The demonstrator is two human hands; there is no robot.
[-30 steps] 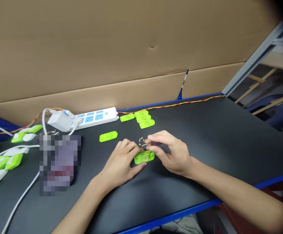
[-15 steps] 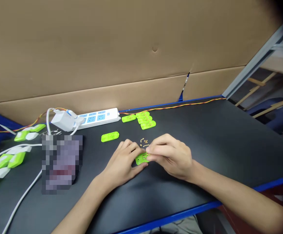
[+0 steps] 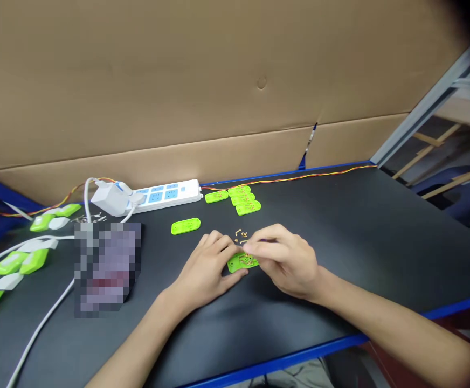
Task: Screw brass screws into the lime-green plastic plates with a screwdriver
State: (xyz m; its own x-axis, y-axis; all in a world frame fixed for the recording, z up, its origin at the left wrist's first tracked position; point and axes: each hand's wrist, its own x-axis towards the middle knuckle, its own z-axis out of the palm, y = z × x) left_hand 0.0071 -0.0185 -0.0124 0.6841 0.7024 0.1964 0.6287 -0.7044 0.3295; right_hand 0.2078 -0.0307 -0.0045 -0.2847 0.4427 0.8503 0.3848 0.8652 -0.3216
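A bright green plastic shell (image 3: 241,262) lies on the black table between my hands, with small brass-coloured parts inside it. My left hand (image 3: 211,261) steadies it at its left end, thumb along the near side and forefinger on the far side. Over the shell's right part, my right hand (image 3: 285,258) is closed in a pinch; whatever sits between its fingertips is hidden. Just beyond the shell lie a few loose brass pieces (image 3: 243,235). Another green shell (image 3: 185,226) rests farther off to the left.
Several green shells with metal parts (image 3: 248,207) lie in a row farther back. A white power strip (image 3: 166,196) with plugged-in adapters stands along the cardboard wall (image 3: 202,81). At left are a blurred-out object (image 3: 109,269), white cables (image 3: 41,328) and green-and-white pieces (image 3: 11,262).
My right hand has shifted slightly off the shell, so more of its inside shows. My left hand keeps its place on the shell. The whole view has moved a little.
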